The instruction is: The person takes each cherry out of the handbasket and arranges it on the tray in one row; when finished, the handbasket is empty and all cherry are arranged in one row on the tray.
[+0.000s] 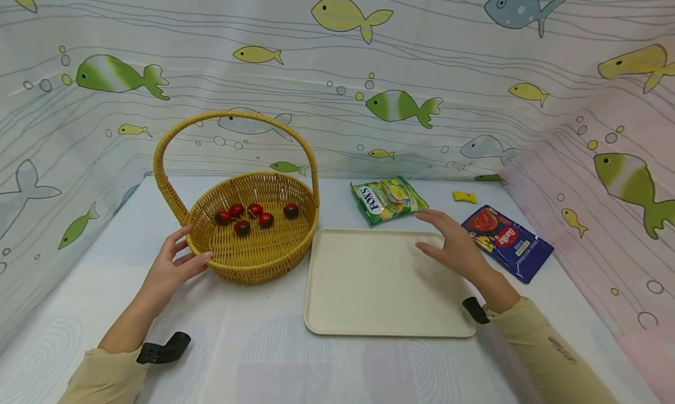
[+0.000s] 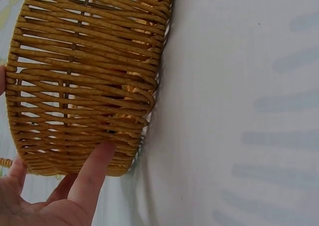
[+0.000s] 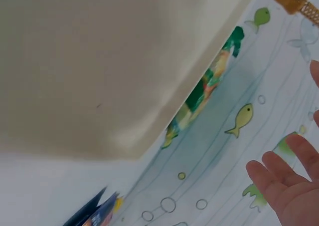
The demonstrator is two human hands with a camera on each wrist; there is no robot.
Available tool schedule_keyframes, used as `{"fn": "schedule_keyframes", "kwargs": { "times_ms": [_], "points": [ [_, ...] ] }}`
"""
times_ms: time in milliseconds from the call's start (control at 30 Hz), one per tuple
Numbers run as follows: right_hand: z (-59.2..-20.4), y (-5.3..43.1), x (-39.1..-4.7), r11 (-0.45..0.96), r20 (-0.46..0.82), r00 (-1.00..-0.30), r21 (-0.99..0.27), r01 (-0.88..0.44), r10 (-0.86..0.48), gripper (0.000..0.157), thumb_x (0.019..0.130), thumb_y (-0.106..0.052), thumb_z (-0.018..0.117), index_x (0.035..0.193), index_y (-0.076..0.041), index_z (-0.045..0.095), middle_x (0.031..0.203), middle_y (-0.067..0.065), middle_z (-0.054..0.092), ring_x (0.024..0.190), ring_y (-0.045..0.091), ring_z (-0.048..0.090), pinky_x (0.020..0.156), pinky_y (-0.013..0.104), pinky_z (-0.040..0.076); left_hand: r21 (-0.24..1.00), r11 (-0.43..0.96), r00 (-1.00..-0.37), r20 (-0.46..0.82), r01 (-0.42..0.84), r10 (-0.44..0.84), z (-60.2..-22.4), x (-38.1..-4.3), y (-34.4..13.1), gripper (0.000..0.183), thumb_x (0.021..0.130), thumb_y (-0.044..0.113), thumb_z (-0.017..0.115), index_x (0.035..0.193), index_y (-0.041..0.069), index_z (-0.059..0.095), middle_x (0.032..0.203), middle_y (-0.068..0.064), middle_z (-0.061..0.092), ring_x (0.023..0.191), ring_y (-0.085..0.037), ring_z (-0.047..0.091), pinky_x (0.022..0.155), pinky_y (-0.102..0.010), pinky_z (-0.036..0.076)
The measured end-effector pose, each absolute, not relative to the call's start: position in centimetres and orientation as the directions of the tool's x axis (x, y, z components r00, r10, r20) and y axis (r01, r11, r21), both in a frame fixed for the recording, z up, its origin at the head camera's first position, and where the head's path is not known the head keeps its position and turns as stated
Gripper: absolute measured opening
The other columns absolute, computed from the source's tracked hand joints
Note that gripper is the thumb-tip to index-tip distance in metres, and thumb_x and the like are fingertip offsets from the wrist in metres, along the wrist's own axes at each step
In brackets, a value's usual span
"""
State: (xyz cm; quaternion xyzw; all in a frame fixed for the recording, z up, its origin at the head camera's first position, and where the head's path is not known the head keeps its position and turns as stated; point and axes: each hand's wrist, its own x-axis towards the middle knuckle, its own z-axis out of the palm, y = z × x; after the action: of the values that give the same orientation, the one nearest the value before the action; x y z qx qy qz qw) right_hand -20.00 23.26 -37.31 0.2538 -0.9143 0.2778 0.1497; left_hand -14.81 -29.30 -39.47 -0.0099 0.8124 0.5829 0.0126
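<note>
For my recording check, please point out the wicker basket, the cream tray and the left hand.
Wicker basket [image 1: 253,275]: head view, front outer wall.
Cream tray [image 1: 377,284]: head view, bare middle surface.
Left hand [image 1: 171,269]: head view, back of the hand.

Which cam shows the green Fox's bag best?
Head: the Fox's bag lies in near-full view, its printed name readable. Right wrist shows only a narrow, partly green strip of it past the edge of the tray. Left wrist doesn't show it.
</note>
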Motion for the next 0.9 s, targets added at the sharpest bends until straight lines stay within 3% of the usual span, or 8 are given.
{"fn": "schedule_keyframes", "kwargs": {
  "times_ms": [333, 433, 567, 667, 833, 900],
  "points": [
    [-36.3, 19.9, -20.5, 0.654, 0.438, -0.796, -0.464, -0.598, -0.417, 0.059, 0.075, -0.016, 0.079, 0.128, -0.005, 0.054, 0.136, 0.014, 0.046, 0.125, 0.031, 0.040, 0.098, 0.052, 0.038, 0.955, 0.297, -1.000, -0.023, -0.020, 0.005, -40.0, -15.0, -29.6, 0.082, 0.091, 0.030, 0.062, 0.149, 0.027, 0.004, 0.146, -0.027, 0.006, 0.127, -0.046, 0.028, 0.077, -0.018, 0.051],
    [-36.1, 18.9, -20.7, 0.634, 0.440, -0.788, -0.474, -0.612, -0.431, 0.059, 0.076, -0.015, 0.079, 0.128, -0.005, 0.054, 0.137, 0.013, 0.045, 0.127, 0.030, 0.039, 0.099, 0.051, 0.038, 0.954, 0.298, -1.000, -0.028, -0.027, -0.001, -39.7, -14.9, -29.4, 0.081, 0.091, 0.029, 0.061, 0.149, 0.027, 0.006, 0.146, -0.026, 0.007, 0.125, -0.036, 0.035, 0.077, -0.016, 0.050],
    [-36.0, 17.7, -20.8, 0.613, 0.436, -0.784, -0.491, -0.619, -0.442, 0.057, 0.077, -0.016, 0.078, 0.128, -0.005, 0.054, 0.138, 0.013, 0.044, 0.129, 0.030, 0.036, 0.101, 0.051, 0.036, 0.953, 0.302, -1.000, -0.023, -0.022, 0.001, -39.4, -14.7, -29.2, 0.080, 0.092, 0.027, 0.060, 0.149, 0.025, 0.005, 0.145, -0.026, 0.008, 0.123, -0.034, 0.036, 0.077, -0.015, 0.049],
    [-35.7, 16.8, -20.9, 0.599, 0.437, -0.779, -0.499, -0.626, -0.450, 0.056, 0.078, -0.016, 0.077, 0.127, -0.004, 0.054, 0.138, 0.014, 0.044, 0.131, 0.032, 0.033, 0.104, 0.050, 0.031, 0.955, 0.297, -1.000, -0.014, -0.009, 0.014, -39.0, -14.6, -29.0, 0.079, 0.093, 0.022, 0.058, 0.150, 0.019, 0.002, 0.145, -0.029, 0.005, 0.124, -0.043, 0.030, 0.076, -0.014, 0.050],
    [-35.5, 15.3, -21.0, 0.568, 0.453, -0.759, -0.504, -0.651, -0.468, 0.057, 0.077, -0.016, 0.077, 0.128, -0.004, 0.054, 0.138, 0.013, 0.044, 0.131, 0.032, 0.033, 0.110, 0.048, 0.021, 0.957, 0.289, -1.000, -0.020, -0.017, 0.007, -38.9, -14.6, -29.0, 0.079, 0.094, 0.020, 0.057, 0.150, 0.016, 0.001, 0.145, -0.029, 0.005, 0.123, -0.042, 0.031, 0.075, -0.014, 0.050],
    [-35.4, 14.7, -21.1, 0.558, 0.455, -0.753, -0.505, -0.658, -0.476, 0.057, 0.077, -0.016, 0.077, 0.128, -0.005, 0.054, 0.138, 0.013, 0.044, 0.130, 0.030, 0.035, 0.109, 0.046, 0.024, 0.960, 0.281, -1.000, -0.021, -0.018, 0.007, -39.0, -14.6, -29.0, 0.079, 0.093, 0.020, 0.058, 0.150, 0.017, 0.002, 0.145, -0.029, 0.004, 0.125, -0.043, 0.029, 0.075, -0.013, 0.050]
  ]
}}
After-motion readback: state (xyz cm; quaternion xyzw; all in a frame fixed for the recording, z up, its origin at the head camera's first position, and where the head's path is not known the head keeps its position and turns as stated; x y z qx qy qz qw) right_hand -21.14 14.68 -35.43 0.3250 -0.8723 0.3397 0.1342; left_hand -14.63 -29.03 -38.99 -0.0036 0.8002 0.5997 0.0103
